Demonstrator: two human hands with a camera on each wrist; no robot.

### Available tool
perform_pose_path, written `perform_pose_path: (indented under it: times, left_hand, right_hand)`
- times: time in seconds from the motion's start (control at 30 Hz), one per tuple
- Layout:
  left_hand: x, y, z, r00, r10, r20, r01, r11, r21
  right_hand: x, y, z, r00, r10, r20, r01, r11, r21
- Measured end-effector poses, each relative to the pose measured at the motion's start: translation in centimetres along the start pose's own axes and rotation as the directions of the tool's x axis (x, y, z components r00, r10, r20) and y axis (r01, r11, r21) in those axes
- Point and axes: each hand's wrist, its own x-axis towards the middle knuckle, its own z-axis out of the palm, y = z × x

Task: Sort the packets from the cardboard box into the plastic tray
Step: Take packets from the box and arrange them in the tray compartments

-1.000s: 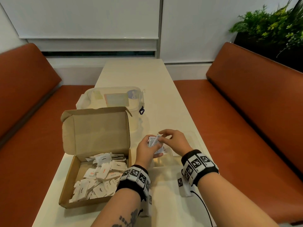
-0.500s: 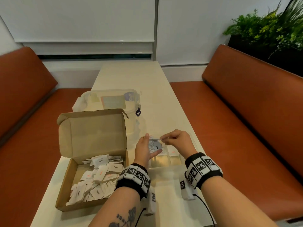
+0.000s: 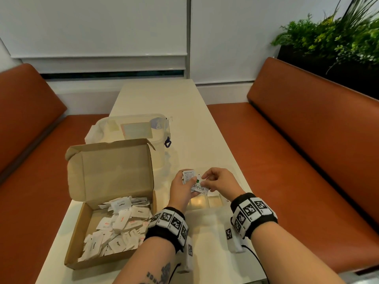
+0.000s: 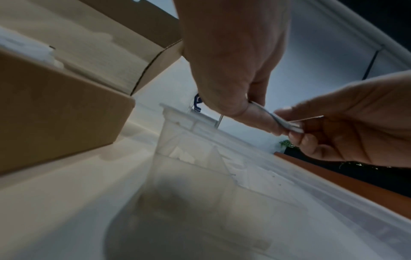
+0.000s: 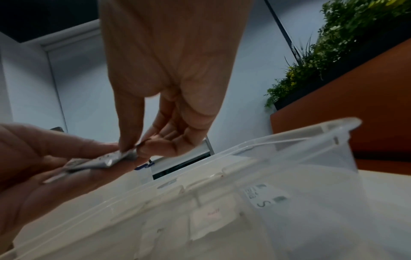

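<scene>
Together, we hold a small stack of packets [image 3: 189,178] in our left hand [image 3: 183,188], thumb curled over them, while our right hand [image 3: 220,181] pinches the Stevia packet [image 3: 198,187] at its edge. Both hover just above the plastic tray [image 5: 311,139]. Left of it on the table [image 3: 164,99], the cardboard box [image 3: 110,177] stands open, with many packets inside.

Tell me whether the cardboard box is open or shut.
Open. The cardboard box has its lid flap standing upright at the back, and loose white packets lie exposed inside.
</scene>
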Motion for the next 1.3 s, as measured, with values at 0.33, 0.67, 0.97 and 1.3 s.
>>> perform_pose_path:
  times: [0.33,0.67,0.97,1.3]
  left_hand:
    - [0.0,-0.6,-2.0,0.988,0.045,-0.145,-0.055,0.996,-0.067]
    - [0.0,-1.0,-2.3,0.99,0.036,-0.138,-0.04,0.999,-0.026]
    - [0.0,-0.8,-2.2,0.993,0.028,-0.114,-0.032,0.999,-0.035]
    - [-0.4,-0.4,-1.9,1.0,-0.027,0.007,0.027,1.0,0.006]
  right_hand:
    - [0.9,2.6,-3.2,0.89,0.06,-0.453,-0.178,0.958,-0.223]
    - [1.5,4.9,-1.5,0.939,0.15,-0.31,-0.316,0.733,-0.602]
    - [1.7,5.7,-1.0,0.964,0.13,-0.231,-0.26,0.642,-0.722]
    - [1.6,1.3,0.1,0.962,-0.068,-0.266,-0.051,0.907,-0.418]
